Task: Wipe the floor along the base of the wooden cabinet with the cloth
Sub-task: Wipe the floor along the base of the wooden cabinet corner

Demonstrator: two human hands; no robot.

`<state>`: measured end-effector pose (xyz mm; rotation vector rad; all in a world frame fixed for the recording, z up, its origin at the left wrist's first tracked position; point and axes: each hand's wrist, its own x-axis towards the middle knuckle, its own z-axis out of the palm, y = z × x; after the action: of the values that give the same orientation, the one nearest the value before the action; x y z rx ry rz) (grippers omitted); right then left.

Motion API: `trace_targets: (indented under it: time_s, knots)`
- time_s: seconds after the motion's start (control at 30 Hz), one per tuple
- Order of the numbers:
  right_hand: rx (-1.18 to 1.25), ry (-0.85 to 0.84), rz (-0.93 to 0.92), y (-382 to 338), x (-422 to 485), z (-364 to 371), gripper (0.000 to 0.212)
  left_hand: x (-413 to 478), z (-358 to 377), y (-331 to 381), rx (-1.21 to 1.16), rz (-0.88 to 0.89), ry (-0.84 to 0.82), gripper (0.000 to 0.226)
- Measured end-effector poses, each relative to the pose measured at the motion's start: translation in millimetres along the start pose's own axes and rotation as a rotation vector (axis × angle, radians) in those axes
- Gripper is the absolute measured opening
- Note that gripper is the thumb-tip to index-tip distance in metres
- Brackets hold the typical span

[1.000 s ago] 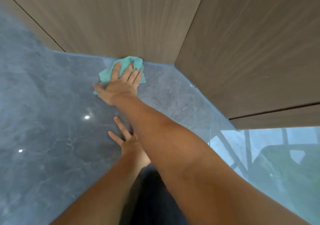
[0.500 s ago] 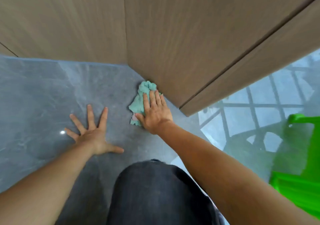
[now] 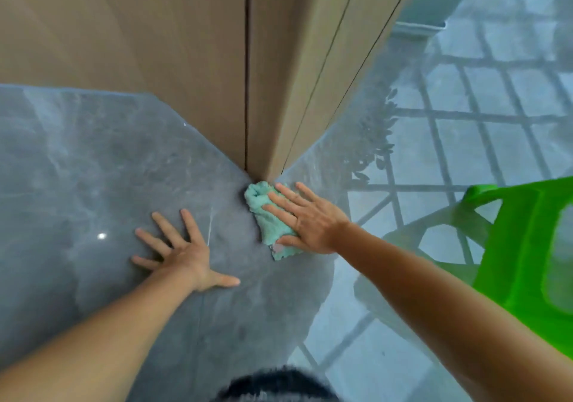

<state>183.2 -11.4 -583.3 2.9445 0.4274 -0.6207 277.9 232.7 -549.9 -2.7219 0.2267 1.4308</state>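
A crumpled teal cloth (image 3: pixel 263 215) lies on the glossy grey floor (image 3: pixel 93 166), its far end touching the outer corner of the wooden cabinet (image 3: pixel 192 48). My right hand (image 3: pixel 307 218) presses flat on the cloth with fingers spread, thumb along its near edge. My left hand (image 3: pixel 183 252) rests flat on the floor to the left of the cloth, fingers splayed, holding nothing. The cabinet's base runs away to the upper left and to the upper right from that corner.
A bright green plastic chair (image 3: pixel 524 246) stands close on the right, beside my right forearm. The shiny floor on the right (image 3: pixel 449 141) reflects a window grille and foliage. A dark trouser knee (image 3: pixel 276 386) shows at the bottom edge.
My right hand has slid the cloth along the cabinet base to its outer corner. My left hand has stayed planted on the floor. The view has swung right, showing more of the green chair.
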Motion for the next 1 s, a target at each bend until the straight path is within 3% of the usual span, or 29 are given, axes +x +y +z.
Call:
trace_targets:
  time_s: [0.13, 0.23, 0.33, 0.43, 0.53, 0.67, 0.7, 0.77, 0.8, 0.9, 1.0]
  knots:
    - [-0.111, -0.004, -0.016, 77, -1, 10, 0.069, 13, 12, 5, -0.031, -0.022, -0.018, 0.181]
    - [-0.043, 0.003, 0.379, 128, -12, 19, 0.072, 20, 16, 1, 0.008, 0.003, 0.031, 0.181]
    - [0.278, -0.103, 0.892, 157, 7, 0, 0.073, 18, 18, 4, -0.011, 0.000, 0.050, 0.180]
    - [0.577, 0.034, 1.040, 124, 35, -26, 0.065, 20, 21, 1, -0.008, 0.009, 0.082, 0.180]
    - [0.670, 0.203, 0.915, 32, 33, -33, 0.049, 13, 17, 3, -0.005, 0.034, 0.065, 0.179]
    - [0.998, 0.115, 0.421, -68, -5, -80, 0.040, -19, -11, -3, 0.148, 0.111, -0.042, 0.161]
    - [1.103, 0.162, 0.400, -76, -19, -101, 0.041, -33, -25, -3, 0.128, 0.227, -0.114, 0.143]
    - [1.451, 0.247, 0.494, -85, -53, -151, 0.041, -76, -57, 1, -0.099, 0.419, -0.282, 0.069]
    - [1.695, 0.286, 0.572, -90, -76, -180, 0.039, -108, -72, 3, -0.224, 0.456, -0.333, 0.047]
    - [2.286, 0.366, 0.623, -98, -155, -276, 0.037, -222, -122, 13, -0.519, 0.452, -0.356, 0.040]
    - [2.463, 0.422, 0.562, -111, -244, -377, 0.041, -355, -174, 19, -0.690, 0.440, -0.449, 0.032]
